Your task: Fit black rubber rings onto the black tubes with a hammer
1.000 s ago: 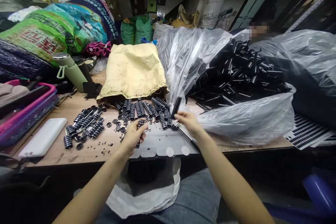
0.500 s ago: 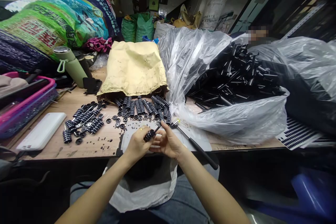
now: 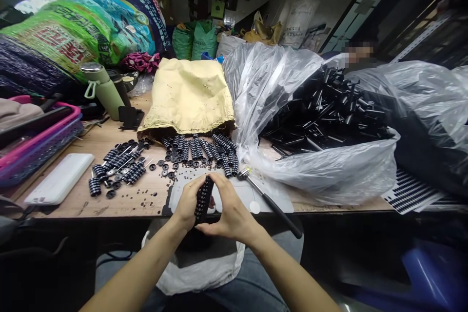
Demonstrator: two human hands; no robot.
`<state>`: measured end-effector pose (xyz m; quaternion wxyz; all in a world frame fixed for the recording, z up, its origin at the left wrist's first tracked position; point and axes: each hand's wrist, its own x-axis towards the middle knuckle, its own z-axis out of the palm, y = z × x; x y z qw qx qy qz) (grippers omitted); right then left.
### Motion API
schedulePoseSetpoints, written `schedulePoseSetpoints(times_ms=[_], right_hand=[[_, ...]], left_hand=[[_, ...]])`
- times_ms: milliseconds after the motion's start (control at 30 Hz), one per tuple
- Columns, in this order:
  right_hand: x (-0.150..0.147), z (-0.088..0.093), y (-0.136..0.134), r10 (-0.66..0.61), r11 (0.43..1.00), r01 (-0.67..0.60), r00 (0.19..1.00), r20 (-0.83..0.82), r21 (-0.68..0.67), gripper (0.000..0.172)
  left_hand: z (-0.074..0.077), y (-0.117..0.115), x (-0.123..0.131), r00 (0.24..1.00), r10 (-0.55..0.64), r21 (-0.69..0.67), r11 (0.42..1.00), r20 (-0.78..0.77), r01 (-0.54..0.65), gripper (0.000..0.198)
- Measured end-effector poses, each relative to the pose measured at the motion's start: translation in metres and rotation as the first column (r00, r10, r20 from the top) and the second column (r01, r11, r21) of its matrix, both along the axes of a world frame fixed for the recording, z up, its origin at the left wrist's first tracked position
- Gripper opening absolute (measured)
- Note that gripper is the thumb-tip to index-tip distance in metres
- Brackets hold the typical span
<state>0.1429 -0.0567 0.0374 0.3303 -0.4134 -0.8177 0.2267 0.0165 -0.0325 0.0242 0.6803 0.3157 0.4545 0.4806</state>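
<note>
Between my two hands is a black cylinder of stacked rings with white characters [image 3: 204,200], held nearly upright over the table's front edge. My left hand [image 3: 185,204] is closed along its left side. With fingertips at the upper end and thumb at the lower end, my right hand [image 3: 232,209] grips it from the right. Just beyond lies a light grey mat [image 3: 281,195] with a hammer [image 3: 270,201] across it. Similar ringed cylinders [image 3: 193,150] lie in a row at the mouth of a yellow sack [image 3: 192,92].
More cylinders with metal rods [image 3: 124,161] and loose black discs lie left. A clear plastic bag [image 3: 340,175] of black parts [image 3: 329,117] stands right. A white power bank [image 3: 60,179], a pink basket [image 3: 44,129] and a green flask [image 3: 102,90] sit left. An open white bag [image 3: 204,273] rests on my lap.
The cylinder has turned from slanted to nearly upright. The thin dark piece at its end no longer shows. My right hand has closed in on the cylinder's ends.
</note>
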Motion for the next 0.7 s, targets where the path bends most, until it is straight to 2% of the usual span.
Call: schedulePoseSetpoints(times_ms=[100, 300, 400, 467, 500, 533, 600, 633, 700], right_hand=[[0.000, -0.006, 0.003, 0.019, 1.000, -0.019, 0.999, 0.031, -0.002, 0.104], [0.003, -0.019, 0.008, 0.034, 0.998, -0.033, 0.999, 0.012, -0.052, 0.101], [0.001, -0.027, 0.009, -0.024, 0.997, 0.025, 1.000, 0.008, -0.078, 0.101], [-0.001, -0.036, 0.010, -0.082, 0.992, 0.084, 0.996, 0.020, -0.090, 0.101], [-0.003, -0.040, 0.010, -0.119, 0.988, 0.122, 0.992, 0.032, -0.090, 0.100], [-0.004, -0.045, 0.010, -0.157, 0.983, 0.161, 0.986, 0.053, -0.087, 0.099], [-0.001, -0.055, 0.009, -0.216, 0.971, 0.226, 0.969, 0.121, -0.075, 0.094], [0.003, -0.059, 0.008, -0.234, 0.967, 0.247, 0.958, 0.165, -0.065, 0.092], [0.021, -0.066, 0.005, -0.302, 0.947, 0.321, 0.913, 0.275, -0.027, 0.086]], left_hand=[[0.004, -0.003, 0.002, 0.995, -0.040, -0.045, 0.998, 0.090, 0.045, 0.034], [0.001, -0.002, 0.002, 0.995, -0.069, -0.165, 0.983, 0.069, 0.080, 0.032], [-0.008, 0.001, 0.002, 0.990, -0.139, -0.152, 0.979, -0.026, 0.134, 0.034], [-0.018, 0.001, 0.003, 0.967, -0.151, -0.004, 0.988, -0.207, 0.153, 0.036], [-0.025, 0.000, 0.003, 0.931, -0.118, 0.123, 0.978, -0.346, 0.170, 0.037], [-0.032, -0.002, 0.004, 0.868, -0.050, 0.266, 0.942, -0.494, 0.206, 0.038], [-0.049, -0.005, 0.006, 0.676, 0.131, 0.478, 0.802, -0.725, 0.357, 0.040], [-0.058, -0.007, 0.006, 0.576, 0.206, 0.518, 0.726, -0.791, 0.452, 0.040], [-0.071, -0.007, 0.003, 0.412, 0.302, 0.506, 0.607, -0.860, 0.612, 0.038]])
